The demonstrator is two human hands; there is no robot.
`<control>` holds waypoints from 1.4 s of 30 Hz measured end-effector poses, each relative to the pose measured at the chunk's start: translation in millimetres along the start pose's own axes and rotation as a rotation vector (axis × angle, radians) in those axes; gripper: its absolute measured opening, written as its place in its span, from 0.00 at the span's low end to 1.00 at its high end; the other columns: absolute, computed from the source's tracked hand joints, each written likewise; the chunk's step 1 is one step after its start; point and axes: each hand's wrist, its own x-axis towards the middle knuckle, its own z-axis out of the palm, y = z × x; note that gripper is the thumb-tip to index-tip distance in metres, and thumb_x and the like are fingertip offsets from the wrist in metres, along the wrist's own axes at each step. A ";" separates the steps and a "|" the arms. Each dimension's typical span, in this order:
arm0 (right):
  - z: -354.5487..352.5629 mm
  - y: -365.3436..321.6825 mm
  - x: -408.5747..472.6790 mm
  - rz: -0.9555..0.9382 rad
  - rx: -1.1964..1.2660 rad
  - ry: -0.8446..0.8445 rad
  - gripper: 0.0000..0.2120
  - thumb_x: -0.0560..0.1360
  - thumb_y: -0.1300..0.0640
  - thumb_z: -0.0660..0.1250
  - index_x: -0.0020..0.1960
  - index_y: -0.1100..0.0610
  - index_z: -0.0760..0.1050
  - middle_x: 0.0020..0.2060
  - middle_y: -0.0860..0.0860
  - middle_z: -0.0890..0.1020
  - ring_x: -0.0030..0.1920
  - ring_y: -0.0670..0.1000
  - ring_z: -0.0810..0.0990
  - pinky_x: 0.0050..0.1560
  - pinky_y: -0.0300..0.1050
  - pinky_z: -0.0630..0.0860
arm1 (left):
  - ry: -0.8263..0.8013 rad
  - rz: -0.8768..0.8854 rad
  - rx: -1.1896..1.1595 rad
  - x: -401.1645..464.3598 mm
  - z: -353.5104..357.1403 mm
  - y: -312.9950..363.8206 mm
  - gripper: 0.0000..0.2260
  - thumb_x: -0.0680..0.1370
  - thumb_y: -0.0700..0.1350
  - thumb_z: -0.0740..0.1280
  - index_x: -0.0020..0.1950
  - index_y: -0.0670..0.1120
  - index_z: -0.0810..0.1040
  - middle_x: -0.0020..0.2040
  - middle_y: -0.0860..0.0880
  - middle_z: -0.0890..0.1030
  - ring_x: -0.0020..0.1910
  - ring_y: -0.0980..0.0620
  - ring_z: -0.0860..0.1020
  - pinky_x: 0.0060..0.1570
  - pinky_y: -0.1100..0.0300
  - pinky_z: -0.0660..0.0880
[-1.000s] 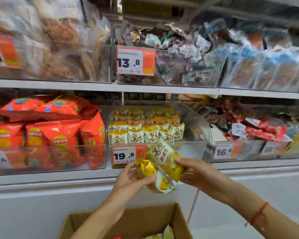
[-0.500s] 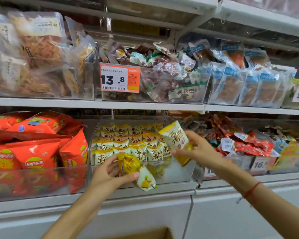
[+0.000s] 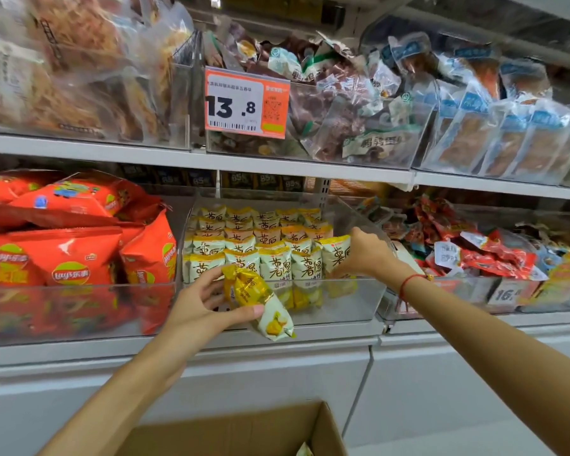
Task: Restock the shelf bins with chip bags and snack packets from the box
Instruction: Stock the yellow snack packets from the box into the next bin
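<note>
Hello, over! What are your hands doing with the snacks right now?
Left hand grips yellow packet outside the clear bin. Right hand sets another packet into the front row. Nothing blocking.

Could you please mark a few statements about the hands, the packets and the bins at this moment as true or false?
1. The left hand holds a yellow and white packet in front of the clear bin. True.
2. The right hand is empty and hangs by the cardboard box. False: it is placing a packet at the right end of the bin's front row.
3. The red chip bags fill the bin left of the yellow packets. True.
4. The price tag on the upper shelf reads 19.8. False: it reads 13.8.
</note>
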 end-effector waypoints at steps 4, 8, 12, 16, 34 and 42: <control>5.4 -8.4 3.2 0.047 -0.022 -0.159 0.36 0.71 0.52 0.72 0.70 0.64 0.57 0.64 0.61 0.72 0.63 0.61 0.72 0.54 0.48 0.72 | -0.015 -0.005 -0.010 -1.3 -3.2 -0.4 0.30 0.60 0.41 0.80 0.58 0.56 0.74 0.54 0.57 0.80 0.51 0.62 0.79 0.46 0.70 0.72; -8.9 -8.4 8.3 0.086 -0.005 -0.297 0.33 0.70 0.53 0.73 0.70 0.60 0.63 0.60 0.57 0.74 0.56 0.56 0.77 0.49 0.44 0.78 | -0.041 -0.023 0.008 -1.9 -9.0 -1.3 0.40 0.55 0.46 0.83 0.65 0.52 0.73 0.57 0.55 0.81 0.54 0.61 0.79 0.52 0.66 0.73; -16.2 -6.2 9.8 0.097 0.101 -0.324 0.27 0.68 0.54 0.75 0.63 0.60 0.72 0.54 0.56 0.77 0.46 0.53 0.81 0.47 0.44 0.82 | -0.054 -0.012 0.026 -1.7 -11.8 -0.6 0.40 0.52 0.48 0.81 0.64 0.53 0.75 0.56 0.55 0.82 0.54 0.61 0.80 0.55 0.64 0.73; -26.7 -5.4 -8.7 -0.041 -0.062 -0.177 0.28 0.72 0.47 0.71 0.67 0.57 0.68 0.60 0.55 0.75 0.57 0.55 0.76 0.55 0.48 0.77 | -0.132 0.035 0.017 -2.5 -14.4 2.9 0.39 0.52 0.48 0.81 0.62 0.53 0.76 0.59 0.54 0.81 0.59 0.57 0.78 0.60 0.60 0.71; -42.3 58.6 -64.3 0.076 1.187 0.350 0.18 0.69 0.54 0.75 0.54 0.56 0.71 0.49 0.54 0.81 0.48 0.51 0.81 0.51 0.49 0.80 | -0.277 0.541 1.042 87.3 75.7 58.2 0.24 0.73 0.49 0.72 0.67 0.59 0.69 0.67 0.59 0.69 0.68 0.56 0.65 0.67 0.54 0.65; -9.8 84.9 -32.7 0.073 1.085 0.450 0.17 0.69 0.48 0.74 0.50 0.52 0.71 0.44 0.48 0.80 0.47 0.49 0.80 0.50 0.53 0.79 | -0.516 0.511 1.576 145.5 146.5 34.2 0.29 0.74 0.63 0.65 0.72 0.53 0.66 0.68 0.51 0.72 0.66 0.48 0.71 0.57 0.53 0.72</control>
